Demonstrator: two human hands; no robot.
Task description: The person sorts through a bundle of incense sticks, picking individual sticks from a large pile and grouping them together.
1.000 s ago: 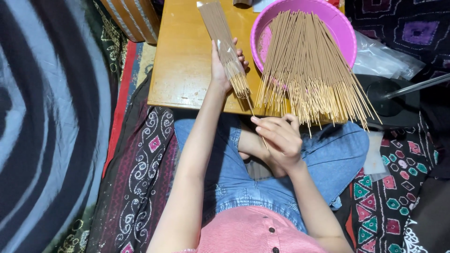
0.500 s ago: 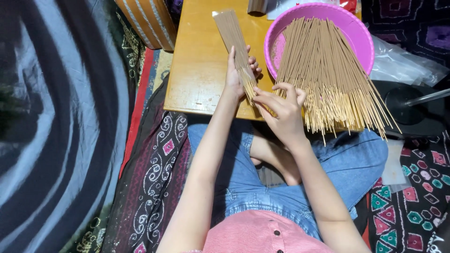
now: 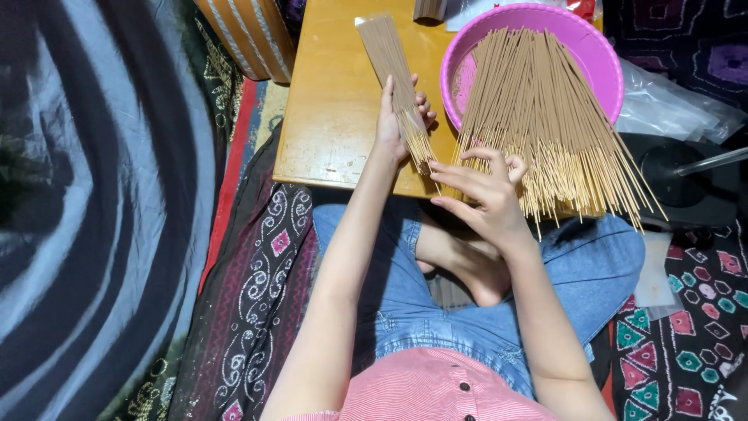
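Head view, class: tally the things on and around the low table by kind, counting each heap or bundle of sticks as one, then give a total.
Pink basin: 1
Loose stick heap: 1
Stick bundle in left hand: 1
Wooden table: 1
Clear plastic bag: 1
Total: 5

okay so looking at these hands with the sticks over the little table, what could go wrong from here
The left hand grips a small bundle of sticks only near its lower end, so the bundle could fan out or slip. The big pile of sticks leans out of the pink basin and overhangs the wooden table edge; the right hand, working at those ends, could knock some onto the lap.
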